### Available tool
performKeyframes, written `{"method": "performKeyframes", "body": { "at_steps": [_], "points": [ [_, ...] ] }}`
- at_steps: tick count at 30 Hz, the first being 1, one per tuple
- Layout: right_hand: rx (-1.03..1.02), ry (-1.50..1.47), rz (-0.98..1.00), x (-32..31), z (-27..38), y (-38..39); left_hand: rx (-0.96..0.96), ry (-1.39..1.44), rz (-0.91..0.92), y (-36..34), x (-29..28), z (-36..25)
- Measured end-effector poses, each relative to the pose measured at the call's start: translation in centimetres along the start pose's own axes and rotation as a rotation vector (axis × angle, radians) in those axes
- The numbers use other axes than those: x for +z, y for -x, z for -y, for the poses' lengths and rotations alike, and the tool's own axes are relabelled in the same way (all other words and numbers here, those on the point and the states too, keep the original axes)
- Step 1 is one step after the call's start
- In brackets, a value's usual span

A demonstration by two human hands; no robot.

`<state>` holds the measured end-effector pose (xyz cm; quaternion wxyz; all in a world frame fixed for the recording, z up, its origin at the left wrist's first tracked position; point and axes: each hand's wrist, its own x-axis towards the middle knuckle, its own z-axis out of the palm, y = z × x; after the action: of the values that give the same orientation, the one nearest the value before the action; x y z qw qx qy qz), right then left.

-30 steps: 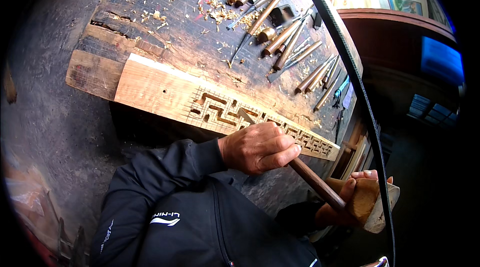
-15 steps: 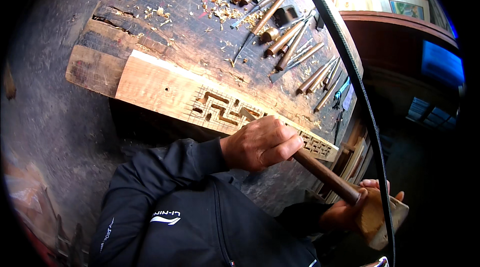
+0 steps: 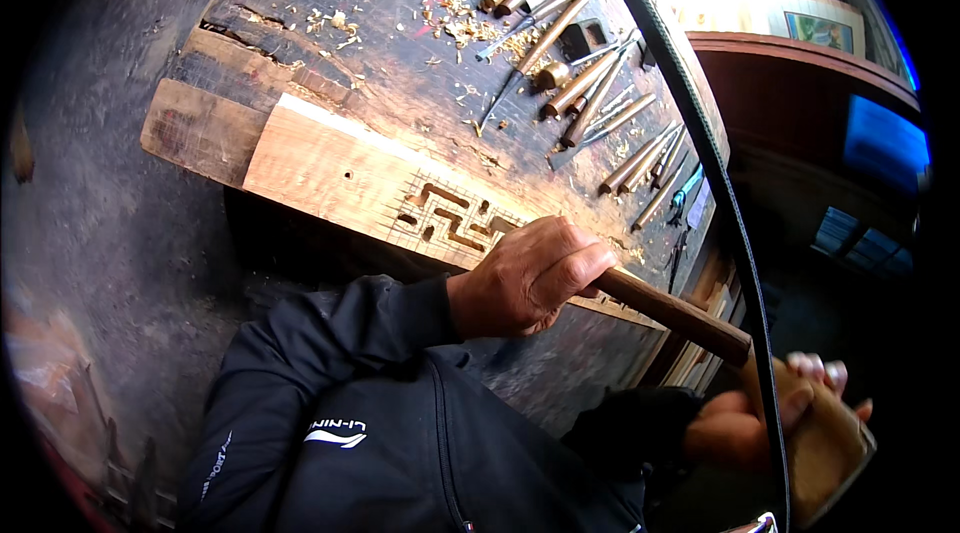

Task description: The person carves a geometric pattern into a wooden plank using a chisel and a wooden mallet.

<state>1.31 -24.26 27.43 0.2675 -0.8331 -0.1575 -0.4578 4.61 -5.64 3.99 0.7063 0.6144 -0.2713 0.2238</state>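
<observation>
– Pale wood catches my eye: where does that board (image 3: 315, 155) lie?
– Along the counter's (image 3: 420, 118) near edge, slanting from 10 o'clock to 4, its cut slots (image 3: 447, 197) beside the left hand (image 3: 535, 278).
– And the hands?
– The left hand is closed round a chisel (image 3: 670, 308), blade tip by the slots, handle pointing to 4 o'clock, probably to face the wooden block (image 3: 822, 458). The right hand (image 3: 740, 426), blurred, curls about that block; I can't tell whether block and handle touch.
– Why the spare tools (image 3: 553, 36) at 12 o'clock?
– Likely within reach, uncrowded: a strip of counter separates them from the board.
– Elbow room?
– At 4 o'clock, past the counter's edge, the block seems free to move.
</observation>
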Motion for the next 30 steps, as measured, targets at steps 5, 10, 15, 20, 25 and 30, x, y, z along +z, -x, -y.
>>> {"method": "performKeyframes", "body": {
  "at_steps": [5, 10, 15, 20, 25, 30],
  "points": [
    [-0.115, 0.864, 0.161, -1.3, -1.1, 4.4, 0.095, 0.068, -0.126, -0.2, 0.4, -0.1],
    [0.072, 0.575, 0.333, -1.5, -0.5, 5.6, 0.377, -0.002, 0.132, 0.6, 0.4, 0.0],
    [0.186, 0.420, 0.254, -3.0, -1.1, 6.8, 0.369, -0.011, 0.124, -0.3, 0.9, -0.2],
    [0.353, 0.337, 0.167, -4.3, -1.0, 7.8, 0.369, -0.004, 0.148, -0.4, 1.1, 0.1],
    [0.284, 0.323, 0.239, -4.4, -0.9, 7.1, 0.373, 0.014, 0.123, 0.0, 1.5, 0.2],
    [0.364, 0.293, 0.112, -3.2, -0.2, 7.5, 0.382, 0.021, 0.148, 0.0, 1.4, 0.3]
  ]
}}
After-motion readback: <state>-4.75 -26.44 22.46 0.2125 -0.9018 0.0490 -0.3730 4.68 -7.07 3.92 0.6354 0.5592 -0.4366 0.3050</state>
